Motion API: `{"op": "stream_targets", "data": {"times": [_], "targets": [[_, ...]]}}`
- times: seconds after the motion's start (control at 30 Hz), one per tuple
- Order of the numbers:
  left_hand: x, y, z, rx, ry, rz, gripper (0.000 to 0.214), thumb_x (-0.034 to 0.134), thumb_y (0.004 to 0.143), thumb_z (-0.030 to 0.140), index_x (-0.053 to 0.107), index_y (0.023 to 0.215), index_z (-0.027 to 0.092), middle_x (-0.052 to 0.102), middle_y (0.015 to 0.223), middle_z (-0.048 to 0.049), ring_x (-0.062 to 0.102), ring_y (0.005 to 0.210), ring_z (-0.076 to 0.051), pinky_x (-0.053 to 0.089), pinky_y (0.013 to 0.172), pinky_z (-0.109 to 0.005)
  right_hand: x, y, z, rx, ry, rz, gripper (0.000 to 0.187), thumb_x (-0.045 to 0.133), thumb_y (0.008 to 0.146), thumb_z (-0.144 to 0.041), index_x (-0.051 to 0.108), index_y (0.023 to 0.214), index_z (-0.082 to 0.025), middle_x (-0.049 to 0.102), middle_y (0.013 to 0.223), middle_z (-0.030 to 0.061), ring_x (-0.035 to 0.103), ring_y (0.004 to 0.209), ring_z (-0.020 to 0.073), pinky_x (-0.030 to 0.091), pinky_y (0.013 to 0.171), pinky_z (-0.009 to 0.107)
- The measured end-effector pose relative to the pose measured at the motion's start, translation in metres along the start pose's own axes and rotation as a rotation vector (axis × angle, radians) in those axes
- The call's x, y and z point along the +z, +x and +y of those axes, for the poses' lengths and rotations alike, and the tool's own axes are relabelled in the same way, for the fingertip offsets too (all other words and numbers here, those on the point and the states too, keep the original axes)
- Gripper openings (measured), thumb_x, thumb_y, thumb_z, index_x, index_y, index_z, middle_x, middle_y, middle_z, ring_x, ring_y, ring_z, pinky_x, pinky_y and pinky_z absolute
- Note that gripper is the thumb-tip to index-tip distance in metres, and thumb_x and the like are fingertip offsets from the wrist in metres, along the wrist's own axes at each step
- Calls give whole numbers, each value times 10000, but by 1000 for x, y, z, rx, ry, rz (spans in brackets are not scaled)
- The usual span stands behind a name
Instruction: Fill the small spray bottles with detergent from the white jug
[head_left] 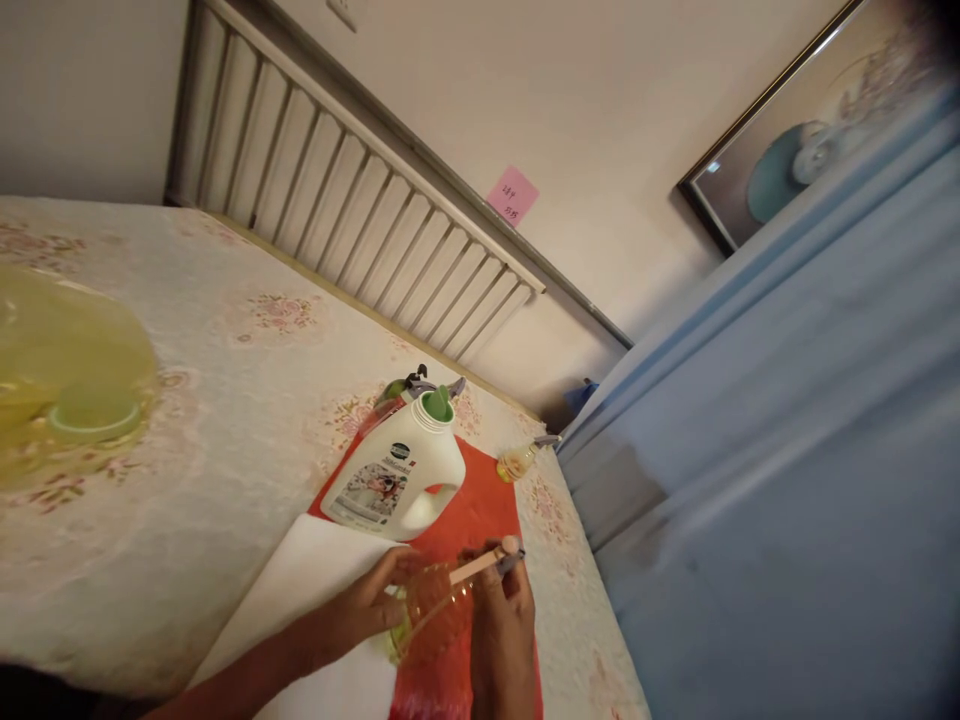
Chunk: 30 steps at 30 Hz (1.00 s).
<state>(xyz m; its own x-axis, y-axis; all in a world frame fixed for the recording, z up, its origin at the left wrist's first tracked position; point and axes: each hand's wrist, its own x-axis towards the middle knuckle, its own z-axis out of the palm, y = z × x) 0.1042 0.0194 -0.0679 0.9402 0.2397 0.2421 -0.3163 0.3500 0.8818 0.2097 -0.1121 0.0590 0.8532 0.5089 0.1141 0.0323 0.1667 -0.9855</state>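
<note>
A clear bottle (431, 605) with a little yellow-green liquid at its bottom lies tilted between my hands, over a red sheet (491, 500). My left hand (371, 605) is closed around its lower side. Near the bottle's other end, my right hand (499, 620) has its fingers closed on a pale stick (476, 568) with a round end. A dark grey piece (514, 560) shows beside those fingertips; whether it belongs to the bottle I cannot tell. Just beyond my hands stands a white detergent jug (405, 470) with a green spout in its uncapped mouth.
White paper (307, 580) lies beside the red sheet on a flowered tablecloth (217, 400). A small spray bottle (517, 460) stands right of the jug, another dark spray head (420, 378) behind it. A yellow transparent basin (75, 350) sits left. A blue cloth (787, 450) borders the right.
</note>
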Motion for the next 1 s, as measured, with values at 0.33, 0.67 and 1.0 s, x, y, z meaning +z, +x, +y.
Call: {"op": "stream_targets", "data": {"times": [0.33, 0.67, 1.0], "targets": [[23, -12, 15, 9, 335, 175, 1001, 940, 498, 238, 403, 1343, 272, 509, 1342, -90, 474, 1259, -357, 369, 1097, -525, 26, -6, -1, -68, -144, 69, 387, 800, 707, -369, 694, 1044, -212, 764, 1035, 57, 694, 979, 229, 519, 842, 315], [13, -13, 19, -41, 241, 59, 901, 778, 676, 144, 340, 1448, 295, 476, 1462, -93, 458, 1347, -321, 392, 1111, -471, 14, -3, -2, 36, -21, -106, 295, 830, 677, -366, 650, 833, -192, 651, 743, -25, 601, 686, 147, 483, 658, 252], [8, -13, 39, -101, -182, -221, 773, 810, 693, 251, 500, 1400, 249, 589, 1341, -50, 452, 1339, -313, 356, 1126, -446, 17, -7, -9, -108, -86, -87, 273, 795, 732, -391, 636, 857, -208, 700, 828, 25, 658, 771, 200, 529, 729, 334]]}}
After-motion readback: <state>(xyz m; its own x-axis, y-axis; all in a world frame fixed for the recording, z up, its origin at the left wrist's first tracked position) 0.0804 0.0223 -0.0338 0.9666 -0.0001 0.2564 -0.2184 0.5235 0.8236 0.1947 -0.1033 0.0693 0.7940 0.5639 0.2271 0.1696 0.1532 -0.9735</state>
